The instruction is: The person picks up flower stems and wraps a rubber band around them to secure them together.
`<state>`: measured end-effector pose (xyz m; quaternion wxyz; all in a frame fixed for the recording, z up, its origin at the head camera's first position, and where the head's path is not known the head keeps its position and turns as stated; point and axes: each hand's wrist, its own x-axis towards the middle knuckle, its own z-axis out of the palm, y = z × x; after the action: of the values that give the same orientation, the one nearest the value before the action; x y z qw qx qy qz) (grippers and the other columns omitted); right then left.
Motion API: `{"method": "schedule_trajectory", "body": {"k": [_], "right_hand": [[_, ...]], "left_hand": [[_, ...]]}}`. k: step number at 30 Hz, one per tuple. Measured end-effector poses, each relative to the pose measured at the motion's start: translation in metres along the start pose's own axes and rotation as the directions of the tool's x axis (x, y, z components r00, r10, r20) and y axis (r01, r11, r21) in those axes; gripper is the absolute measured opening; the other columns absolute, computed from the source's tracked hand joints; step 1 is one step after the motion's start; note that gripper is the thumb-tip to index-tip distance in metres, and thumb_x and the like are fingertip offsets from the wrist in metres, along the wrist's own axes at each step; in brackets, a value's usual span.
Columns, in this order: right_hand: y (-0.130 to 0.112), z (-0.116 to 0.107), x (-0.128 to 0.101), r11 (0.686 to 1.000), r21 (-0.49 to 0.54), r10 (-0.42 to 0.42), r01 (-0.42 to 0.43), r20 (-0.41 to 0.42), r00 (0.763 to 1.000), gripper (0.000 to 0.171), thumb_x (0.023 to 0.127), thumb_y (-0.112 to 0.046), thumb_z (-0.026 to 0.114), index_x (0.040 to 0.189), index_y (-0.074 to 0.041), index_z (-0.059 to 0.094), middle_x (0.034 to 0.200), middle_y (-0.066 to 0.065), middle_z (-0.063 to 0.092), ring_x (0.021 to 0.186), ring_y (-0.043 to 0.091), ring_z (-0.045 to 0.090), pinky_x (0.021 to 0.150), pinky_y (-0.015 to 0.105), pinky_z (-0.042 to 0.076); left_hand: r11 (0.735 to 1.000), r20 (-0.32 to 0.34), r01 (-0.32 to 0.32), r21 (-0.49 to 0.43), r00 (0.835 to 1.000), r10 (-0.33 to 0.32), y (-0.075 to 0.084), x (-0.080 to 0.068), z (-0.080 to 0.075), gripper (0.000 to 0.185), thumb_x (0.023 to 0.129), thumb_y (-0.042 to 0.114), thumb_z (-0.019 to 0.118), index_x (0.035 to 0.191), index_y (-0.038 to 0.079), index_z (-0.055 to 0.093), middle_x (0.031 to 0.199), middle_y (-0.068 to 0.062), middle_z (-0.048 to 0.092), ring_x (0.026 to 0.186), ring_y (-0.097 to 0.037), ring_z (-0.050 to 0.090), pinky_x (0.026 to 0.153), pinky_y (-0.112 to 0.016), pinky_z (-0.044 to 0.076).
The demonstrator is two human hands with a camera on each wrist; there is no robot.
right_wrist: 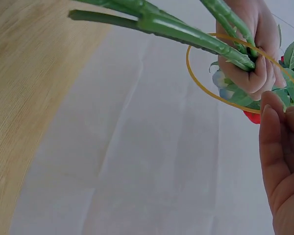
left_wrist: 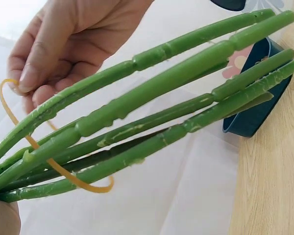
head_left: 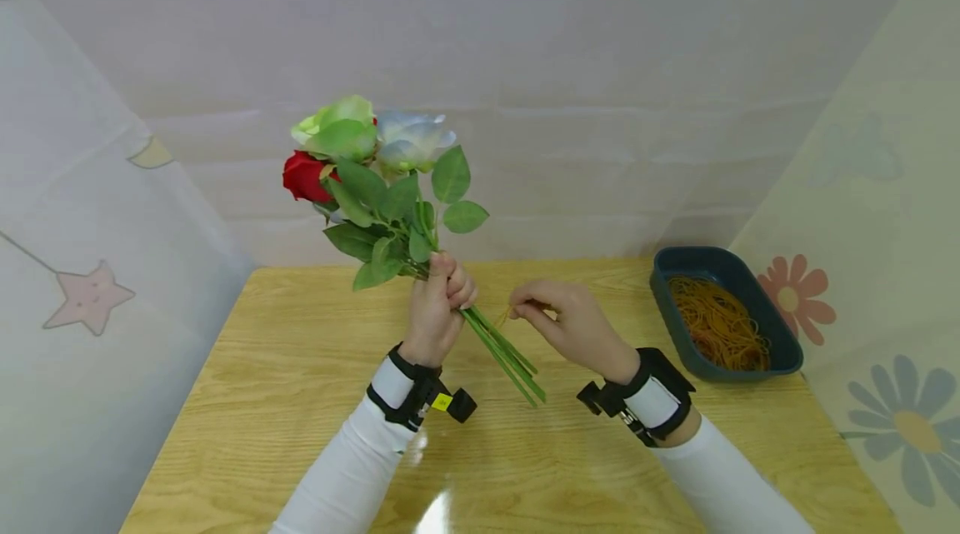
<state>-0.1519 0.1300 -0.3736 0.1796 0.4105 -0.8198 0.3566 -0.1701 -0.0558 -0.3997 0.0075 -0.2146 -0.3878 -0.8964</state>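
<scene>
Left hand curled round a bunch of artificial flower stems; right hand pinching a thin yellow rubber band between thumb and fingertips. Work surface: light wood-grain table, glossy, light reflected near its front edge. Pale creased sheet behind; side sheets printed with a pink star at left, a red flower and a blue one at right. Dark blue bin at the table's right, a tangle of similar bands inside. Both forearms reach forward from the near edge, white sleeves, black straps at the wrists. Left fist upright, thumb uppermost; right hand just beside the stems, bent inward. Bouquet held above the table, heads up and leaning left, stem ends slanting down to the right. Blooms: red rose, green flower, pale blue flower, broad green leaves below. Stems jointed, bright green, fanned at the ends. Band loops loosely around them, slack.
</scene>
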Motion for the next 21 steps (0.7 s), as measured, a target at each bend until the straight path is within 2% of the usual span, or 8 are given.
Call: {"method": "schedule_trajectory", "body": {"k": [6,11,14,16,21], "right_hand": [[0.001,0.003,0.015,0.989,0.121,0.091,-0.085,-0.045,0.995,0.012,0.084,0.006,0.061,0.091,-0.003,0.065,0.086,0.009,0.068,0.073,0.016,0.065,0.062,0.019,0.05],[0.01,0.006,0.015,0.987,0.129,0.107,-0.096,-0.08,0.991,0.011,0.084,0.006,0.061,0.091,-0.002,0.065,0.086,0.013,0.068,0.073,0.019,0.066,0.063,0.019,0.052],[0.018,0.008,0.014,0.995,0.07,0.072,-0.065,-0.104,0.992,0.012,0.082,0.009,0.062,0.089,-0.001,0.063,0.082,0.011,0.067,0.07,0.016,0.065,0.063,0.019,0.052],[0.024,0.01,0.012,0.999,-0.007,0.036,-0.037,-0.124,0.992,0.014,0.08,0.01,0.064,0.087,-0.002,0.062,0.079,0.008,0.066,0.068,0.013,0.063,0.06,0.019,0.051],[0.035,0.019,0.002,0.984,-0.178,-0.05,0.022,-0.156,0.987,0.019,0.074,0.01,0.07,0.08,-0.006,0.06,0.073,0.004,0.062,0.064,0.009,0.057,0.057,0.023,0.047]], "left_hand": [[0.998,-0.006,0.053,-0.015,0.999,-0.053,0.003,-0.003,-0.003,0.042,0.089,0.052,0.032,0.065,0.019,0.024,0.054,0.003,0.016,0.041,-0.003,0.024,0.047,-0.021,0.016],[0.995,0.02,0.083,-0.05,0.996,-0.082,0.004,-0.006,-0.001,0.041,0.089,0.051,0.031,0.065,0.019,0.024,0.054,0.003,0.015,0.041,-0.003,0.022,0.047,-0.019,0.017],[0.991,0.049,0.103,-0.084,0.994,-0.099,0.005,-0.008,0.001,0.04,0.091,0.05,0.03,0.067,0.018,0.024,0.055,0.003,0.014,0.042,-0.005,0.021,0.048,-0.021,0.015],[0.987,0.071,0.116,-0.11,0.992,-0.108,0.007,-0.01,0.002,0.04,0.092,0.049,0.027,0.067,0.018,0.024,0.056,0.002,0.014,0.042,-0.005,0.02,0.048,-0.022,0.014],[0.969,0.108,0.157,-0.191,0.984,-0.138,0.013,-0.014,0.007,0.038,0.094,0.046,0.023,0.067,0.02,0.028,0.056,0.003,0.014,0.044,-0.006,0.018,0.049,-0.021,0.014]]}}
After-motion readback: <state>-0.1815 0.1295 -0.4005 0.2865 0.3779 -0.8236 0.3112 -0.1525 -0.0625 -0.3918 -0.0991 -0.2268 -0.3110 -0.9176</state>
